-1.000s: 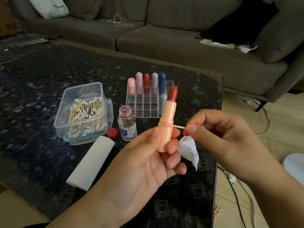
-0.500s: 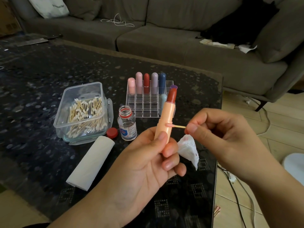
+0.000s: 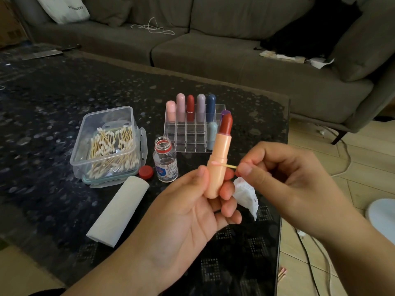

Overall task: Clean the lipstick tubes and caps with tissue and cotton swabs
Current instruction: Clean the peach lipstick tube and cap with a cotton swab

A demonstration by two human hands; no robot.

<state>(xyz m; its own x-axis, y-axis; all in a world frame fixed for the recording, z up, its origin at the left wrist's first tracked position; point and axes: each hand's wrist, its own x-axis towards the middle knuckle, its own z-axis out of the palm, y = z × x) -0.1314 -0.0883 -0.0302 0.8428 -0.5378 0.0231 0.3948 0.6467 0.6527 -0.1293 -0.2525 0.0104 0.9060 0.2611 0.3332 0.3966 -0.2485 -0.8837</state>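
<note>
Since the earlier frame you re-uprighted the peach lipstick tube in your left hand; right hand fingers pinched a cotton swab against its seam, crumpled tissue tucked below. Cleaning appeared midway: seven capped lipsticks stood in the acrylic organizer; the plastic box held swabs.

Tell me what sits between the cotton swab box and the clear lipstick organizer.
Head view: an open small glass bottle, with its red cap lying beside it.
</note>
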